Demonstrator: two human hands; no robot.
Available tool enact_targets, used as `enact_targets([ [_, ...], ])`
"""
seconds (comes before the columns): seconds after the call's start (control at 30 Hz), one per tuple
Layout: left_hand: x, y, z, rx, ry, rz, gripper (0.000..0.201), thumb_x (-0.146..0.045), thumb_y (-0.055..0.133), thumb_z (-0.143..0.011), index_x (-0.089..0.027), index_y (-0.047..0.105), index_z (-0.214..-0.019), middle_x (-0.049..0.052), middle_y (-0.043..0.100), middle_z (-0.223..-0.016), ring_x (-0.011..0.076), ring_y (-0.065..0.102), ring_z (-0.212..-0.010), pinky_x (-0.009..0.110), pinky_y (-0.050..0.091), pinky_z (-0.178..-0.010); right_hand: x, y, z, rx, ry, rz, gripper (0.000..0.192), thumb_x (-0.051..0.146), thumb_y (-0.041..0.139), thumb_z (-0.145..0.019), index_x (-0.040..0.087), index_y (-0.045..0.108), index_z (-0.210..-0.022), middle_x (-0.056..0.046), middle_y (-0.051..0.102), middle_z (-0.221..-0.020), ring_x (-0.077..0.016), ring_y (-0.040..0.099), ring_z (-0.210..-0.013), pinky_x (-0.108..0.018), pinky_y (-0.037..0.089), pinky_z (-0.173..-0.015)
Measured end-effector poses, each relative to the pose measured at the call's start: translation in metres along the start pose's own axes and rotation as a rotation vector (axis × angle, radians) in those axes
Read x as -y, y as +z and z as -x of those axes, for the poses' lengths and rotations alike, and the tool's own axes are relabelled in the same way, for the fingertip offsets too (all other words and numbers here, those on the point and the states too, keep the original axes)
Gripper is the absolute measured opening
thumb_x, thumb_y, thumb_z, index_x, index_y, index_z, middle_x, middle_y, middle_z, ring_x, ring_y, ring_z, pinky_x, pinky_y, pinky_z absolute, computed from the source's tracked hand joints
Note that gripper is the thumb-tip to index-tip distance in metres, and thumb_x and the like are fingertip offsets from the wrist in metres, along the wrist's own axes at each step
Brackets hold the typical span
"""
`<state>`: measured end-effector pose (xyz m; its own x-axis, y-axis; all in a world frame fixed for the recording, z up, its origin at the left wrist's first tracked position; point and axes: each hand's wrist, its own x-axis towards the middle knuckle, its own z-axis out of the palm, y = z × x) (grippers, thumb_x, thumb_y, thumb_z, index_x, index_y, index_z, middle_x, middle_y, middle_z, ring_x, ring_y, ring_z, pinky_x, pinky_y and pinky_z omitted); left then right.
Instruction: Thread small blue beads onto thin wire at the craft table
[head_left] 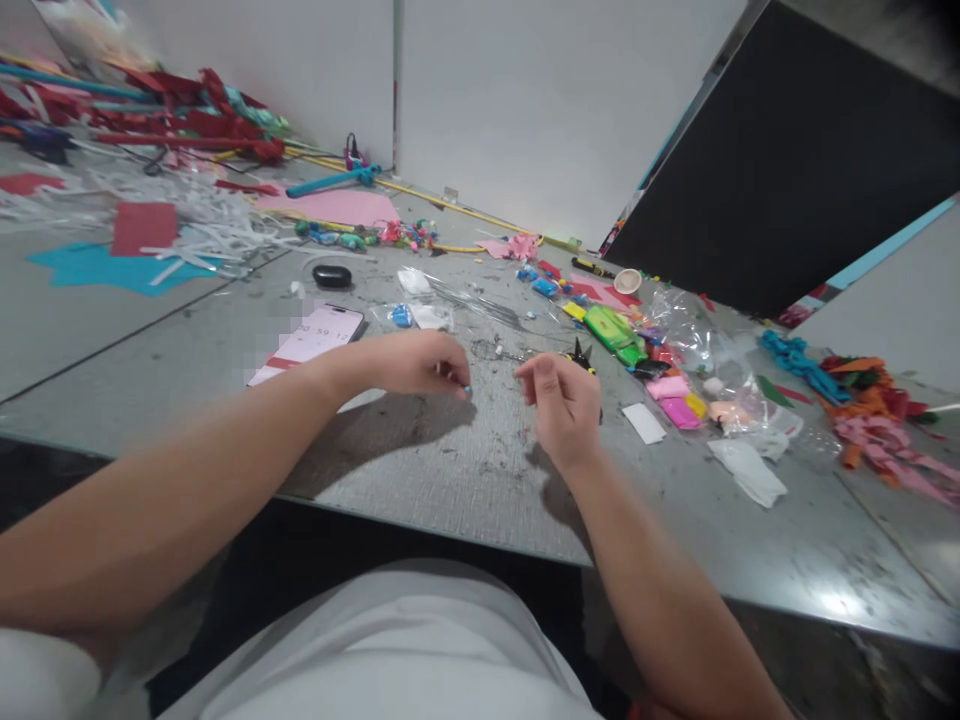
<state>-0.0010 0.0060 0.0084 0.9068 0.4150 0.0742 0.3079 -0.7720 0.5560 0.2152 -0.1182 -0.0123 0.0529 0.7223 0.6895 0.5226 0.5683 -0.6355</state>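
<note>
My left hand (pixel 427 362) is held over the grey table (pixel 457 480), its fingertips pinched on a small light-blue piece (pixel 467 388), probably clay. Across a short gap, my right hand (pixel 564 408) has its fingers curled and the thumb against them; whatever may be in that pinch is too small to make out. Just behind the right hand lie black-and-yellow pliers (pixel 581 355), partly covered by it. Thin wires (pixel 480 300) stretch over the tabletop beyond both hands. Near the left wrist are a blue clay packet (pixel 401 315) and a phone (pixel 319 340) showing a timer.
A black case (pixel 331 276) sits behind the phone. Colourful clay packets (pixel 615 335), clear plastic wrap (pixel 682 325) and a white card (pixel 643 423) lie to the right. Paper strips (pixel 217 215) and red crepe paper (pixel 217 110) cover the far left. A black panel (pixel 787 150) stands behind.
</note>
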Motion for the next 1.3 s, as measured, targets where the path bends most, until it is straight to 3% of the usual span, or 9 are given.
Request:
enact_targets([
  [0.13,0.004,0.003,-0.003,0.059,-0.085,-0.246,0.014,-0.019,0.070,-0.084,-0.017,0.081,-0.092,0.005,0.077,-0.087,0.0148,0.065,-0.073,0.024,0.043,-0.070,-0.005,0.004,-0.002,0.049,0.051,0.064,0.054,0.059,0.042,-0.105,0.021,0.057,-0.069,0.001,0.051,-0.060,-0.0134,0.050,-0.057,-0.029,0.039,-0.059],
  [0.33,0.010,0.006,-0.003,0.037,-0.091,-0.124,0.017,-0.031,0.074,-0.082,-0.019,0.081,-0.092,0.003,0.077,-0.082,0.0156,0.067,-0.071,0.024,0.043,-0.066,-0.011,0.009,-0.006,0.129,0.030,0.182,0.048,0.052,0.051,-0.101,0.022,0.050,-0.064,0.002,0.049,-0.057,-0.0130,0.046,-0.057,-0.029,0.036,-0.059],
  [0.47,0.024,0.000,-0.002,-0.131,-0.134,-0.158,0.023,-0.041,0.075,-0.084,-0.019,0.078,-0.090,0.003,0.072,-0.079,0.0152,0.060,-0.068,0.026,0.039,-0.064,-0.017,0.009,-0.007,0.127,0.045,0.177,0.042,0.047,0.054,-0.099,0.022,0.053,-0.065,0.001,0.052,-0.058,-0.0136,0.047,-0.057,-0.029,0.036,-0.059],
  [0.6,0.036,-0.003,0.000,-0.401,-0.182,-0.268,0.018,-0.025,0.075,-0.080,-0.017,0.077,-0.096,0.001,0.063,-0.085,0.0122,0.048,-0.071,0.024,0.034,-0.068,-0.019,0.008,-0.007,0.128,0.063,0.190,0.040,0.045,0.054,-0.097,0.022,0.055,-0.065,0.001,0.052,-0.058,-0.0141,0.048,-0.057,-0.030,0.037,-0.059],
  [0.73,0.037,0.002,-0.001,-0.304,-0.192,-0.282,0.025,-0.027,0.075,-0.079,-0.016,0.078,-0.100,-0.002,0.055,-0.083,0.0101,0.044,-0.070,0.023,0.032,-0.068,-0.019,0.009,-0.007,0.150,0.064,0.210,0.040,0.045,0.055,-0.097,0.022,0.055,-0.065,0.001,0.054,-0.058,-0.0147,0.049,-0.058,-0.030,0.037,-0.059],
  [0.87,0.031,0.007,-0.004,-0.267,-0.229,-0.295,0.020,-0.028,0.074,-0.079,-0.017,0.077,-0.095,0.003,0.062,-0.085,0.0151,0.051,-0.073,0.026,0.033,-0.067,-0.023,0.011,-0.007,0.185,0.070,0.228,0.037,0.043,0.056,-0.096,0.021,0.056,-0.065,0.000,0.056,-0.059,-0.0149,0.051,-0.060,-0.030,0.037,-0.061],
  [1.0,0.018,0.008,-0.007,-0.331,-0.305,-0.141,0.023,-0.036,0.079,-0.076,-0.018,0.069,-0.084,0.005,0.070,-0.081,0.0182,0.059,-0.072,0.028,0.038,-0.064,-0.029,0.013,-0.006,0.247,0.133,0.240,0.031,0.040,0.058,-0.095,0.021,0.061,-0.071,0.000,0.059,-0.063,-0.0156,0.053,-0.063,-0.029,0.038,-0.063],
  [1.17,-0.001,0.010,-0.006,-0.349,-0.177,0.183,0.029,-0.040,0.082,-0.075,-0.019,0.064,-0.085,0.002,0.070,-0.075,0.0152,0.063,-0.067,0.026,0.044,-0.061,-0.028,0.013,-0.007,0.265,0.142,0.185,0.036,0.048,0.055,-0.100,0.020,0.064,-0.080,-0.001,0.064,-0.072,-0.0158,0.056,-0.067,-0.029,0.041,-0.064],
  [1.3,-0.008,0.013,-0.005,-0.346,-0.061,0.238,0.029,-0.038,0.083,-0.076,-0.019,0.063,-0.086,0.000,0.068,-0.073,0.0140,0.063,-0.067,0.026,0.047,-0.061,-0.024,0.013,-0.006,0.279,0.094,0.105,0.037,0.053,0.054,-0.101,0.020,0.066,-0.087,-0.003,0.067,-0.079,-0.0154,0.058,-0.070,-0.029,0.043,-0.065],
])
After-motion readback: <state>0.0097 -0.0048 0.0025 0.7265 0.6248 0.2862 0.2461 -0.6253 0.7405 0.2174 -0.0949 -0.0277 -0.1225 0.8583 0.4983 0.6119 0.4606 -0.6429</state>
